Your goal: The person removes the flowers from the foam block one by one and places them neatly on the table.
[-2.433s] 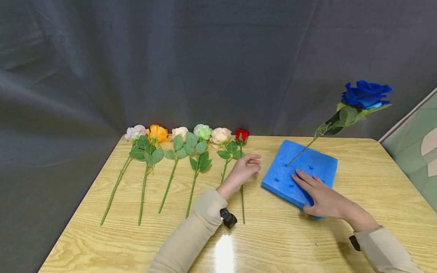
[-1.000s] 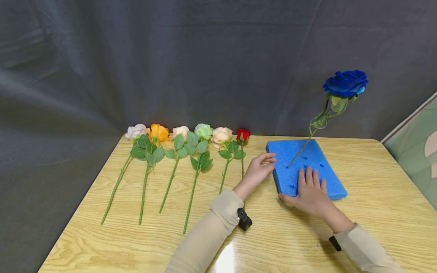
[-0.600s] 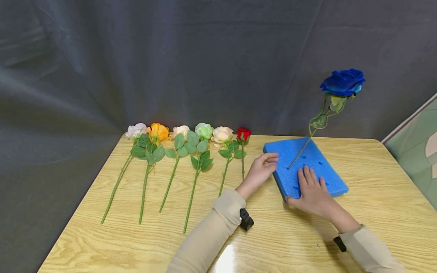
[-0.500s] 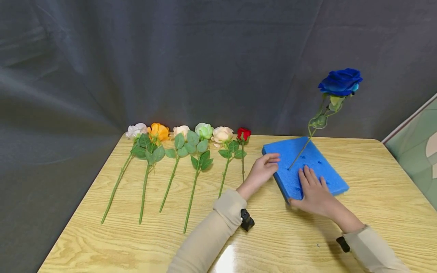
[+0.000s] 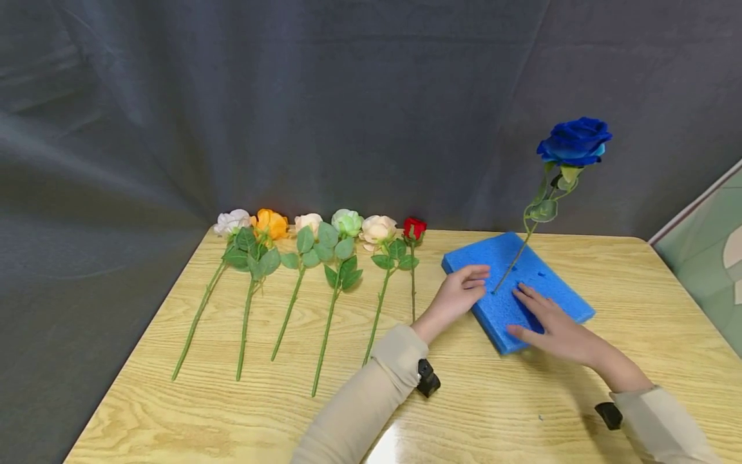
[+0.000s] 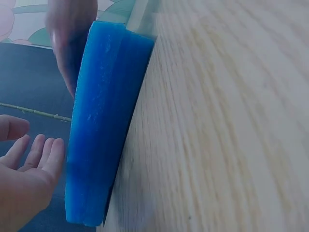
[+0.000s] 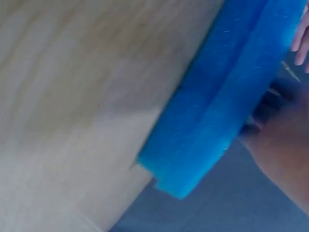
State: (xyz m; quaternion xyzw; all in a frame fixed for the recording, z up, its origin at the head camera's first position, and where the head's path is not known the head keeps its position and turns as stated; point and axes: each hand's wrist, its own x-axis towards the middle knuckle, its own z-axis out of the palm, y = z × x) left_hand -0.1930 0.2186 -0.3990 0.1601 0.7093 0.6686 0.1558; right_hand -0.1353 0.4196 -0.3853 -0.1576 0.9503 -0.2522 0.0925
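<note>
A blue rose [image 5: 574,142] stands in a blue foam block [image 5: 478,254], its thin stem leaning to the right out of the block's top. My right hand [image 5: 556,325] lies over the front right part of the foam, fingers spread; in the right wrist view it is blurred beside the block. My left hand [image 5: 460,293] hovers at the foam's left edge with relaxed, slightly bent fingers and nothing in them. In the left wrist view, its fingertips [image 6: 57,150] are close to the foam's top face, below the green stem [image 6: 36,112]. Small dark holes dot the foam.
Several roses lie in a row on the wooden table [image 5: 203,419]: white [image 5: 232,221], orange [image 5: 269,224], pale pink [image 5: 307,222], green [image 5: 346,222], peach [image 5: 378,229] and red [image 5: 414,229]. My left forearm crosses the lower stem of the red one. A dark curtain [image 5: 348,96] hangs behind.
The foam block has turned counterclockwise on the table, and the blue rose has swung left and more upright. My right hand shifted along with the block, then slightly right; my left moved right.
</note>
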